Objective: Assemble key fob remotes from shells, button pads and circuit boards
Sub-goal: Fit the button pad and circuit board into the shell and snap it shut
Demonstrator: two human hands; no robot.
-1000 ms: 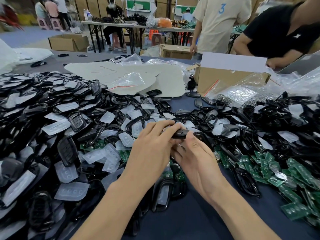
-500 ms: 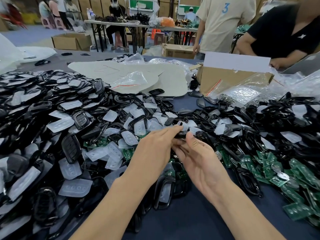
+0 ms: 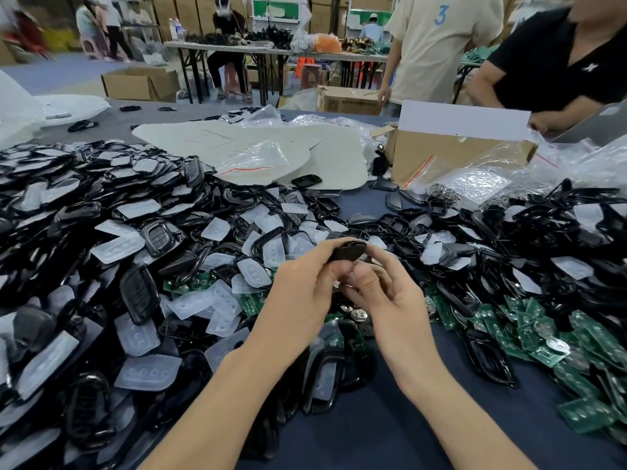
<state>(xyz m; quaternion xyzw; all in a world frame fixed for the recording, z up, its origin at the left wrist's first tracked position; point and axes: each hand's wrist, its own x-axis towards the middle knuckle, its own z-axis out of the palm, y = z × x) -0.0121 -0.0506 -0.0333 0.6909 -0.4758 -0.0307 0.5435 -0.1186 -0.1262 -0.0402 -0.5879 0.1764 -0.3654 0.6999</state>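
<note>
My left hand (image 3: 305,293) and right hand (image 3: 390,296) meet above the middle of the counter (image 3: 356,435), and between them I pinch one black fob (image 3: 347,251). The left fingers curl over its top and near end, with the thumb tucked below. The right thumb (image 3: 364,279) and forefinger press on its other end from underneath. The fob sits at the fingertips of both hands, raised clear of the pile below. It looks dark, matte and rounded, tilted with its far end up. I cannot tell whether it is a closed remote or a single half, since the fingers cover most of it.

Around the hands the parts lie too thick to count. Black shells (image 3: 139,293) heap up on the left, mixed with many translucent white pads (image 3: 146,371), each showing a row of round dimples. More shells (image 3: 559,232) pile on the right. Green boards (image 3: 529,337) spread along the right edge, some carrying a round silver disc, and a few show under my hands.

Farther back I see one brown box (image 3: 454,157) with a white flap, clear bags (image 3: 258,157) on a pale sheet (image 3: 332,154), and two people standing behind the counter, one in a beige shirt (image 3: 441,45), one in a black shirt (image 3: 556,56).
</note>
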